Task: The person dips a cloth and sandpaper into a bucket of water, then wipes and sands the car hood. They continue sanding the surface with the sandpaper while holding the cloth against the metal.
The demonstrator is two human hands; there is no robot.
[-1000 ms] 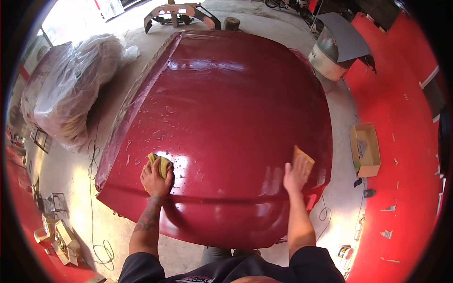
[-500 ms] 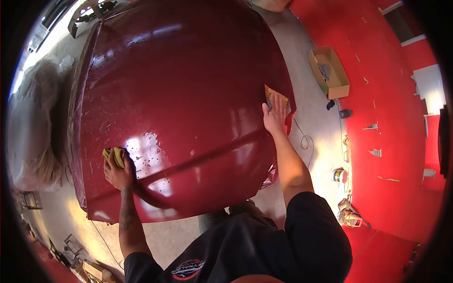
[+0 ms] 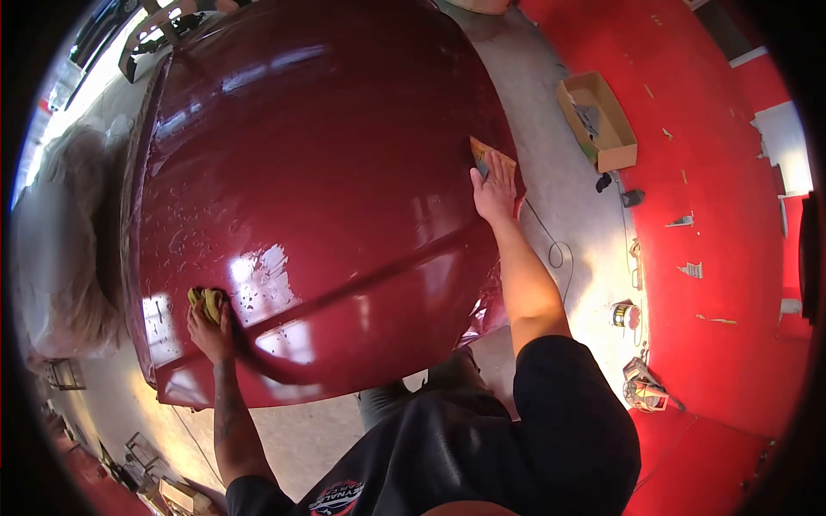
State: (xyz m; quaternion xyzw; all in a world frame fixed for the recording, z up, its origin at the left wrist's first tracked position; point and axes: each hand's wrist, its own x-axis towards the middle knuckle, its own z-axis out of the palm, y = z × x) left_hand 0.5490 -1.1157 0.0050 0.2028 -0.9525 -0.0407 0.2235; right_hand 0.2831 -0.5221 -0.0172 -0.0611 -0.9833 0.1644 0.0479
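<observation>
The large red panel [image 3: 318, 185] lay in front of the person, and both hands rested on it, well apart. Near its left side, the left hand [image 3: 209, 334] had its fingers bent over a yellow cloth [image 3: 207, 304], which they held against the surface. Near the right edge, the right hand [image 3: 495, 191] was spread flat, its fingers stretched and not closed around anything; under them was an orange-brown sheet [image 3: 482, 153], pressed on the panel.

To do this step well, I judged that the sheet needed to lie flat, with even, light pressure from all the fingers, and extra care close to the edge. The drops of liquid [image 3: 176, 228] stood mostly on the left, so the right side probably deserved wetting from the cloth too.

Some things were hard to make out. The palm hid part of the sheet, and its underside could not be seen. I could not tell whether the cloth was perhaps a sponge. The far end of the panel was cut off at the top, and its support was hidden below.
</observation>
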